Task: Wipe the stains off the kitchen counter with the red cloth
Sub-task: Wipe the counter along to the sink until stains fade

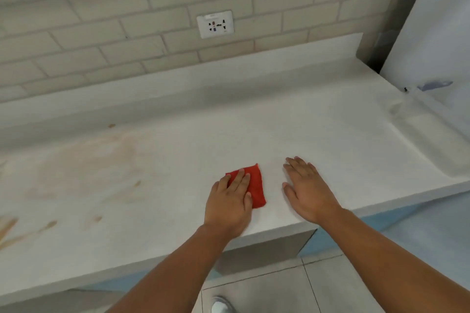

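A folded red cloth (pixel 255 185) lies on the white kitchen counter (pixel 229 129) near its front edge. My left hand (pixel 230 202) lies flat on the cloth's left half, fingers straight, covering part of it. My right hand (pixel 306 189) rests flat on the bare counter just right of the cloth, fingers straight, not touching it. Brownish stains (pixel 84 160) spread over the counter's left part, with darker streaks (pixel 10 231) at the far left edge and small spots (pixel 137 183) in between.
A tiled wall with a power socket (pixel 215 24) stands behind the counter. A white appliance or panel (pixel 432 33) rises at the right. A moulded recess (pixel 429 140) sits in the counter's right end. Below the front edge are floor tiles and a shoe (pixel 221 306).
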Tool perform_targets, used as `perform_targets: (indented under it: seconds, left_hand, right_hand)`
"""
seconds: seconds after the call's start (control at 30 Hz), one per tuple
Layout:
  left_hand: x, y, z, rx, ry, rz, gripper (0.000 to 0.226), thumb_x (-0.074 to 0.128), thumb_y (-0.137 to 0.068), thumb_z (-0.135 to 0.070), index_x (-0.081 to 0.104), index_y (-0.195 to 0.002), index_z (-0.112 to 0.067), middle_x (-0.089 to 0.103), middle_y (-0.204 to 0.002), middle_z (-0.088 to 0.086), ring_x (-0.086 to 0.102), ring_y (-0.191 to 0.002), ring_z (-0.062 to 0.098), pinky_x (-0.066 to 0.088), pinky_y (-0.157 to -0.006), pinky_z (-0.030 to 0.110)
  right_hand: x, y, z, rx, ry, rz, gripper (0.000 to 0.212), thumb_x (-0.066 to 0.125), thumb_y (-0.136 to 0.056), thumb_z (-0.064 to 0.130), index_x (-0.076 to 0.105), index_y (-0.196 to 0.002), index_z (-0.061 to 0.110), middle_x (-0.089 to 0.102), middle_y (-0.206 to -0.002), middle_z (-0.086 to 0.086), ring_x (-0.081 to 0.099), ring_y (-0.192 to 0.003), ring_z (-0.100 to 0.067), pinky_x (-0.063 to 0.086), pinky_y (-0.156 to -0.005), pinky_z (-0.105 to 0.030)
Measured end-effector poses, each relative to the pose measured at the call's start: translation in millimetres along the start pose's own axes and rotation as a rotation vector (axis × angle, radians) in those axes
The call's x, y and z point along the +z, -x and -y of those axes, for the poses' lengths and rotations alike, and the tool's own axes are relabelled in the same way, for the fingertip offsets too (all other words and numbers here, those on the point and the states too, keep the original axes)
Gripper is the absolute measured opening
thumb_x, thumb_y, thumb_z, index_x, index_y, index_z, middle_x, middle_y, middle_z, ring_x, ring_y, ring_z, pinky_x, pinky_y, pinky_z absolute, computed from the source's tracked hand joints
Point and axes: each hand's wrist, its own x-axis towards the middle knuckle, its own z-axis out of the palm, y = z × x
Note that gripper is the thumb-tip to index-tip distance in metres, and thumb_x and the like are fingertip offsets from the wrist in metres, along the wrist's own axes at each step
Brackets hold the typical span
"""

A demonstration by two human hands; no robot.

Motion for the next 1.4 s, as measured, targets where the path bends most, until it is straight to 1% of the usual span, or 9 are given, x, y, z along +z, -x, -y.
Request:
perform_targets:
  seconds: [0.2,0.33,0.5,0.6,0.7,0.9,1.03,1.17,1.4]
  left_hand:
    - [-7,45,76,-0.082,-0.058,-0.08,0.056,0.019,-0.103,-0.043,0.033,-0.152,-0.02,0.037,-0.155,-0.003,0.032,-0.138,0.027,0.023,-0.117,0.044]
    - [-14,46,114,-0.007,0.003,-0.085,0.056,0.023,-0.101,-0.039,0.03,-0.153,-0.021,0.037,-0.155,-0.004,0.031,-0.141,0.023,0.024,-0.116,0.041]
    - [-32,60,177,-0.032,0.107,-0.141,0.053,0.041,-0.095,-0.022,0.041,-0.147,-0.016,0.046,-0.15,0.004,0.039,-0.139,0.021,0.023,-0.119,0.038]
    - [-44,82,243,-0.135,0.105,-0.255,0.047,0.046,-0.09,-0.014,0.056,-0.136,-0.012,0.063,-0.131,0.008,0.056,-0.12,0.028,0.036,-0.11,0.037]
    - [-54,103,307,-0.211,0.081,-0.302,0.042,0.044,-0.088,-0.019,0.064,-0.123,-0.013,0.072,-0.11,0.006,0.062,-0.104,0.029,0.044,-0.1,0.038]
    - [-64,136,384,-0.174,0.056,-0.392,0.031,0.058,-0.089,-0.013,0.068,-0.118,-0.008,0.071,-0.116,0.006,0.063,-0.106,0.028,0.046,-0.101,0.042]
    - [-62,153,412,-0.159,0.089,-0.435,0.029,0.062,-0.088,-0.008,0.069,-0.117,-0.008,0.071,-0.115,0.006,0.063,-0.106,0.027,0.047,-0.099,0.04]
    - [-58,160,426,-0.151,0.111,-0.452,0.027,0.061,-0.088,-0.011,0.069,-0.114,-0.01,0.07,-0.11,0.005,0.058,-0.107,0.028,0.048,-0.095,0.04]
    - [-50,168,413,-0.024,0.152,-0.449,0.032,0.05,-0.091,-0.02,0.068,-0.115,-0.009,0.065,-0.111,0.006,0.052,-0.107,0.026,0.045,-0.093,0.037]
  right_hand:
    - [33,-27,118,-0.312,-0.066,0.057,0.057,0.03,-0.102,0.035,0.021,-0.154,0.014,0.016,-0.162,-0.001,0.007,-0.149,-0.015,0.002,-0.122,-0.032]
    - [54,-43,178,-0.389,-0.137,0.104,0.055,0.031,-0.103,0.028,0.018,-0.154,0.01,0.012,-0.163,-0.002,0.002,-0.15,-0.014,0.003,-0.121,-0.028]
    - [79,-57,222,-0.285,-0.01,0.133,0.061,0.025,-0.104,0.037,0.008,-0.155,0.006,0.006,-0.163,-0.008,0.001,-0.15,-0.02,0.0,-0.122,-0.035]
    - [85,-62,238,-0.198,0.136,0.128,0.064,0.02,-0.104,0.041,0.002,-0.154,0.006,-0.002,-0.163,-0.008,-0.004,-0.15,-0.023,-0.002,-0.122,-0.038]
    - [85,-78,253,-0.13,0.168,0.14,0.064,0.02,-0.104,0.039,0.0,-0.154,0.005,-0.003,-0.163,-0.009,-0.005,-0.15,-0.023,-0.003,-0.122,-0.038]
    - [98,-132,308,-0.004,0.265,0.158,0.063,0.018,-0.103,0.035,0.0,-0.153,0.001,-0.005,-0.163,-0.013,-0.007,-0.149,-0.028,0.0,-0.122,-0.043]
    - [113,-153,364,-0.028,0.318,0.215,0.067,0.024,-0.102,0.034,-0.004,-0.152,0.0,-0.008,-0.162,-0.015,-0.008,-0.149,-0.032,0.0,-0.122,-0.044]
    - [132,-128,397,-0.141,0.265,0.149,0.066,0.027,-0.101,0.034,0.002,-0.154,0.003,-0.002,-0.162,-0.015,-0.004,-0.149,-0.031,0.002,-0.122,-0.044]
    - [118,-74,352,-0.184,0.236,0.124,0.063,0.019,-0.103,0.041,0.003,-0.155,0.01,-0.002,-0.163,-0.005,-0.004,-0.15,-0.02,-0.002,-0.122,-0.035]
